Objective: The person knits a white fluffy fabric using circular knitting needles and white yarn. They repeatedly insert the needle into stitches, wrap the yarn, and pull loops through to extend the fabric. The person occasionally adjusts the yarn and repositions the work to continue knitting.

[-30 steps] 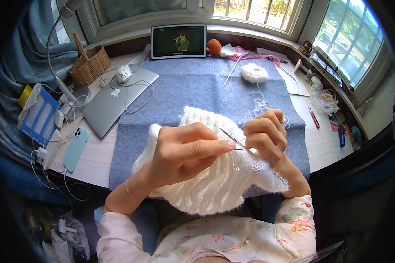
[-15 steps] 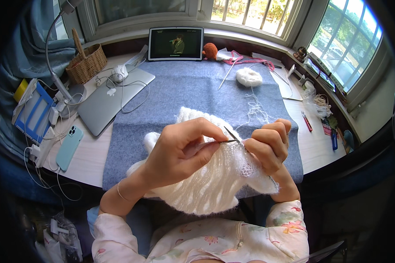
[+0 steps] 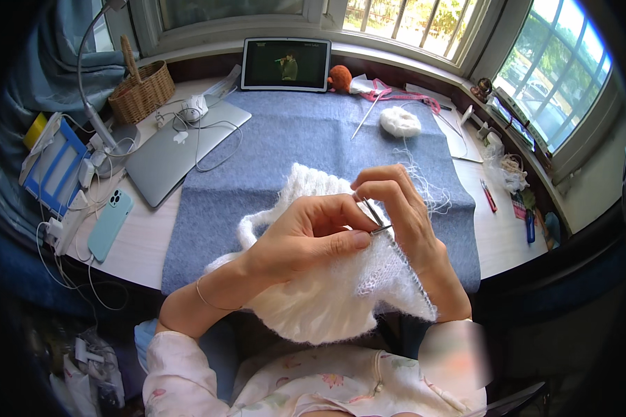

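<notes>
A white, fuzzy piece of knitting (image 3: 327, 295) hangs between my hands, ribbed along its far end. My left hand (image 3: 313, 233) is closed, with thumb and forefinger pinching a metal knitting needle (image 3: 382, 229) at the fabric's upper edge. Crossing it is a second knitting needle (image 3: 372, 210), its tip pointing away from me. My right hand (image 3: 403, 208) curls around this second needle, forefinger arched over the tips; its thumb is mostly hidden. A row of stitches runs down beside my right wrist. Loose white yarn (image 3: 424, 184) trails behind that hand to a yarn ball (image 3: 400, 122).
A blue-grey felt mat (image 3: 209, 222) covers the table's middle. On the left are a laptop (image 3: 188, 149), a teal phone (image 3: 110, 226), cables and a wicker basket (image 3: 142, 94). A tablet (image 3: 286, 64) stands at the back. Red-handled scissors or pliers (image 3: 489, 196) lie right.
My right hand has gone from a closed fist to raised, arched fingers over the needle tips. My left hand has shifted slightly right and down. The view has tilted a little.
</notes>
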The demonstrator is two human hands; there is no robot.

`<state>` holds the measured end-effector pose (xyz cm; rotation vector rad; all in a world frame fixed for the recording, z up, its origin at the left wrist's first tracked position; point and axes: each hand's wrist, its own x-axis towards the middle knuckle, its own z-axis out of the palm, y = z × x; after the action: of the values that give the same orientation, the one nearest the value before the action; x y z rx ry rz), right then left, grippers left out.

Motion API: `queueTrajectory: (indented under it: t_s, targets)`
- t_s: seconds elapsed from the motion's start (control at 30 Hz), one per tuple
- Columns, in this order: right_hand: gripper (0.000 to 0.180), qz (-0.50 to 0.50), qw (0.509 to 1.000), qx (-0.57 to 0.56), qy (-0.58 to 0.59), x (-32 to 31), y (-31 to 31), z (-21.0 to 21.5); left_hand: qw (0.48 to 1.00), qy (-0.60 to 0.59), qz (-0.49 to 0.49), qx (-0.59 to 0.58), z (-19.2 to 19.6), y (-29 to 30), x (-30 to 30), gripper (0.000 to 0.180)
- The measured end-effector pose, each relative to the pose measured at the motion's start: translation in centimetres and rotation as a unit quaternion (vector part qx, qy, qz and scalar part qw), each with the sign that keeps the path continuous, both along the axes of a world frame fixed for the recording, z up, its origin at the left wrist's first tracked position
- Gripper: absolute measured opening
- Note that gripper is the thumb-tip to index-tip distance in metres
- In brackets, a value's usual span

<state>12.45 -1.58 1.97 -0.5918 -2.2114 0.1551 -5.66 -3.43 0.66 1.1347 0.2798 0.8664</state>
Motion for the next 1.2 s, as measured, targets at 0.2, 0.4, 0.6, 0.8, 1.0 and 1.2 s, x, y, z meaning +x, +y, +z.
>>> queueTrajectory:
  t_s: [0.2, 0.4, 0.6, 0.8, 1.0, 1.2]
  targets:
    - [0.047, -0.069, 0.981, 0.152, 0.101, 0.7, -0.7, -0.1, 0.997, 0.011, 0.067, 0.034, -0.4, -0.3, -0.3, 0.017]
    - [0.052, -0.084, 0.978, 0.174, 0.075, 0.9, -0.5, -0.7, 0.996, -0.026, 0.086, 0.020, -0.8, -0.4, -0.4, 0.014]
    - [0.047, 0.001, 0.997, 0.033, -0.065, 0.0, 0.9, -0.2, 0.999, 0.014, 0.038, -0.012, -1.1, -0.4, 0.6, 0.016]
    - [0.041, -0.108, 0.978, 0.169, 0.063, 0.7, -1.1, -0.5, 0.993, -0.007, 0.115, 0.039, -1.5, -0.4, 0.5, 0.012]
    - [0.029, -0.151, 0.966, 0.206, 0.051, 1.4, -1.9, -1.2, 0.987, 0.011, 0.128, 0.095, -1.2, -0.3, -0.6, 0.018]
    - [0.027, -0.134, 0.966, 0.205, 0.085, 1.2, -1.6, -1.5, 0.988, 0.000, 0.125, 0.093, -1.1, -0.2, -0.9, 0.021]
